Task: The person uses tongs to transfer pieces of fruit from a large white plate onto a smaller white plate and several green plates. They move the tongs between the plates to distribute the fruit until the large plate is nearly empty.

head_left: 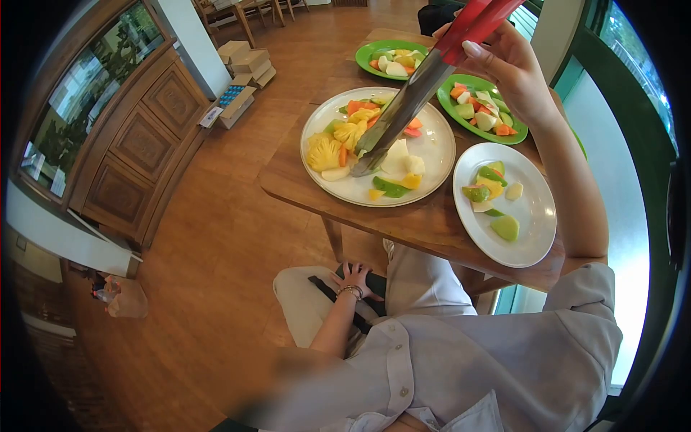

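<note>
My right hand [507,68] grips the red handle of metal tongs [414,93], its fingers closed round it. The tongs slant down to the left, their tips among cut fruit on a large round white plate [432,165]. Pineapple slices [325,153] lie left of the tips, and a green-skinned piece [391,189] sits just below them. A smaller oval white plate [536,230] with a few fruit pieces stands below my right forearm. My left hand [358,281] rests on my lap with its fingers spread, over something dark with a black strap.
Two green plates [461,115] of mixed cut fruit stand at the back of the wooden table [288,169]. Cardboard boxes [248,65] are on the floor by a pillar. A paper bag [126,297] sits at the lower left. A green-framed window runs along the right.
</note>
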### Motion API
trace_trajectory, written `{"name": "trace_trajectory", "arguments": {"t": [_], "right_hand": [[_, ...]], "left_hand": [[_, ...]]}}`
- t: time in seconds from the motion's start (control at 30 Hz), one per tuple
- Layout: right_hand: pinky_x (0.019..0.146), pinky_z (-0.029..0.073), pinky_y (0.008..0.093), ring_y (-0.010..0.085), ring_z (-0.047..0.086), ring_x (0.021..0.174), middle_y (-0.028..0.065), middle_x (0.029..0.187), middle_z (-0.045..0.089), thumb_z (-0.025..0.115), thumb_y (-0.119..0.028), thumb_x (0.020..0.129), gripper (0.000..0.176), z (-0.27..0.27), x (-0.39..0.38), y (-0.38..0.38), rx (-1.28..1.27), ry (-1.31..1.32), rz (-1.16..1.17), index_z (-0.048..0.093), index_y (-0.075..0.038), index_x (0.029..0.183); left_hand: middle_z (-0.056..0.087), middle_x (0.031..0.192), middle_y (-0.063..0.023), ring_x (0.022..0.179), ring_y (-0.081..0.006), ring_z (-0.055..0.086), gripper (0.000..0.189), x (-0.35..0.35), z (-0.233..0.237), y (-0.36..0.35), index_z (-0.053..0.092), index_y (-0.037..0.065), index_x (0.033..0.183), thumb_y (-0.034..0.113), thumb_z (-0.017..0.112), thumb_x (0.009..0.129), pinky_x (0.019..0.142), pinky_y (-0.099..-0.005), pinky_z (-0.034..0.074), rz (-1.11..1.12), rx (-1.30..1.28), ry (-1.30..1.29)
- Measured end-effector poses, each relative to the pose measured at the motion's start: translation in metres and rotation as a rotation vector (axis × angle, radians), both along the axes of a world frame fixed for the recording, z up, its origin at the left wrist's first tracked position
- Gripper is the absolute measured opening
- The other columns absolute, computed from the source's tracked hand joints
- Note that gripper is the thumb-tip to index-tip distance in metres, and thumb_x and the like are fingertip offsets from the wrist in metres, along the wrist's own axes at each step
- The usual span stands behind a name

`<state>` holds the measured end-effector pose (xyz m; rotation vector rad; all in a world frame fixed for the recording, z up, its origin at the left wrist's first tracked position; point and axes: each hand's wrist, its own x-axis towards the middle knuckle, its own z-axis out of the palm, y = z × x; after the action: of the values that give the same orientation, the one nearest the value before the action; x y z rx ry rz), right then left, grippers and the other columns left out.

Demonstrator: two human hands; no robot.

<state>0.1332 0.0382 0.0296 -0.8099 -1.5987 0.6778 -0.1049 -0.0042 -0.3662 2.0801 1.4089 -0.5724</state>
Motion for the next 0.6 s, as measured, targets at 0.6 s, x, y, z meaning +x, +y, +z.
{"name": "trace_trajectory", "arguments": {"t": [0.6], "right_hand": [[0.073,0.048,0.0343,0.0203,0.056,0.083,0.0125,0.09,0.054,0.054,-0.007,0.077,0.027,0.017,0.029,0.011,0.126,0.117,-0.19,0.039,-0.001,0.1]], "left_hand": [[0.019,0.132,0.0028,0.125,-0.0263,0.0,0.099,0.001,0.005,-0.001,0.035,0.028,0.119,0.055,0.072,0.032,0.088,-0.0664,0.001,0.004,-0.011,-0.002]]}}
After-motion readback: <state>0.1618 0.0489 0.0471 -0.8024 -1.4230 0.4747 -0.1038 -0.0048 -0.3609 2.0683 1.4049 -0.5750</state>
